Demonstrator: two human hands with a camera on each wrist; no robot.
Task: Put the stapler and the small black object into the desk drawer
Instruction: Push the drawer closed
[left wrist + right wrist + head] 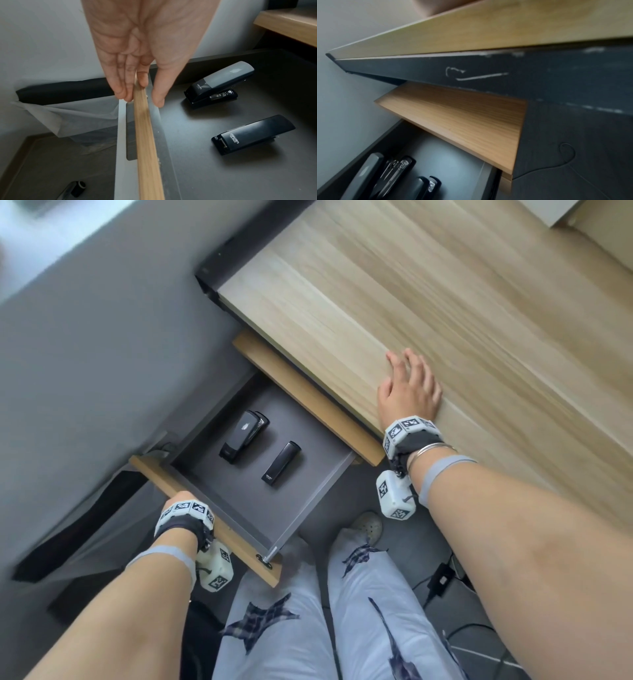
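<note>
The left hand point(137, 56) is at the wooden front board point(145, 135) of the open drawer point(301, 494). Its fingers point(118, 86) are on the outer side of the board and its thumb point(159, 94) is on the inner side, so it pinches the top edge. On the floor to the left of the drawer lies some thin white plastic sheet point(72, 119).

Inside the drawer lie two things on the dark bottom. The stapler point(244, 436) is on the left, near the back. The small black object point(281, 463) lies just beside it on the right, not touching it. There is bare room all around them.

Above the back of the drawer is a wooden panel point(308, 398), and over that the desk top point(445, 320).

The right hand point(409, 388) lies flat on the edge of the desk top with its fingers spread out. It holds nothing.

Below are the person's legs point(342, 628) in light trousers and a black cable point(442, 580) on the floor.
</note>
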